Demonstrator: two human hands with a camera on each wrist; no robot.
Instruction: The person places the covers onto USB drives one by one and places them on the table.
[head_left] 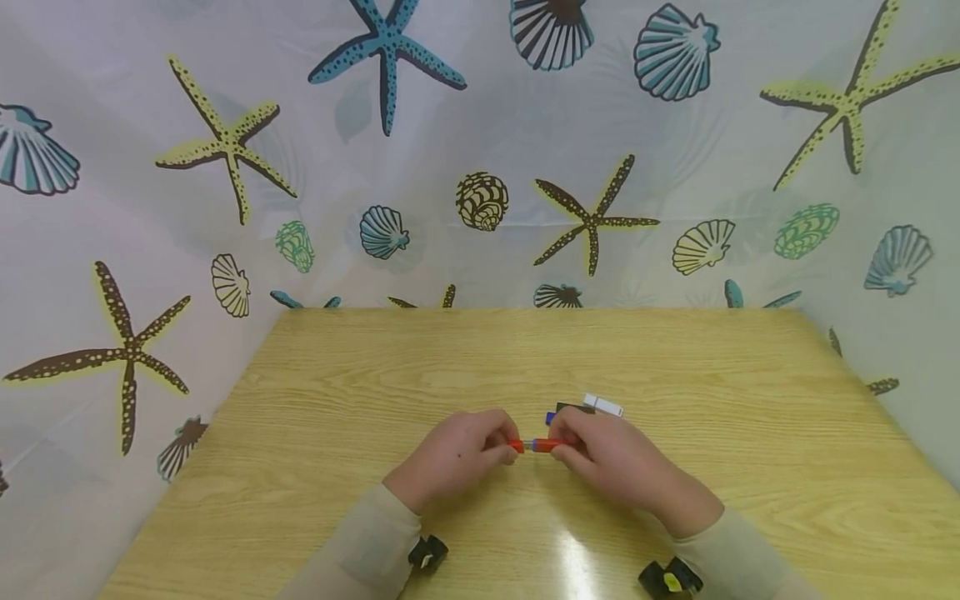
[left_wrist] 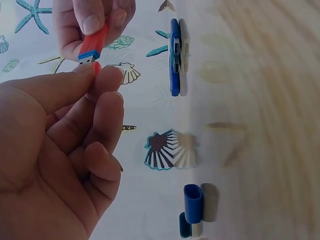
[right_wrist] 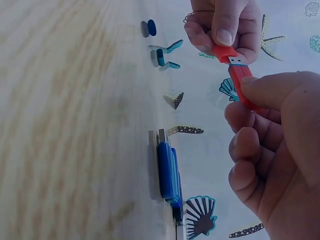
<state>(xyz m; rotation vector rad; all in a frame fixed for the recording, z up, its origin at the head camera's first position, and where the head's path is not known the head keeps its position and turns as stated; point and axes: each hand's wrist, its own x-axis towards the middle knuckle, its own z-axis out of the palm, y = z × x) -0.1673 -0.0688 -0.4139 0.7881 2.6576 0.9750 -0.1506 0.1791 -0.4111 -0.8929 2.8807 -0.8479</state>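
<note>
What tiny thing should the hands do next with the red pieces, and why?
I'd guess the left hand should gently push the red cap straight toward the red USB stick. The right hand holds that stick, and its metal plug shows bare, pointing at the cap.

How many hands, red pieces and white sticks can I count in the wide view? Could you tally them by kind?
Hands: 2, the left hand and the right hand
Red USB stick: 1
Red cap: 1
White stick: 1
Total: 5
</note>
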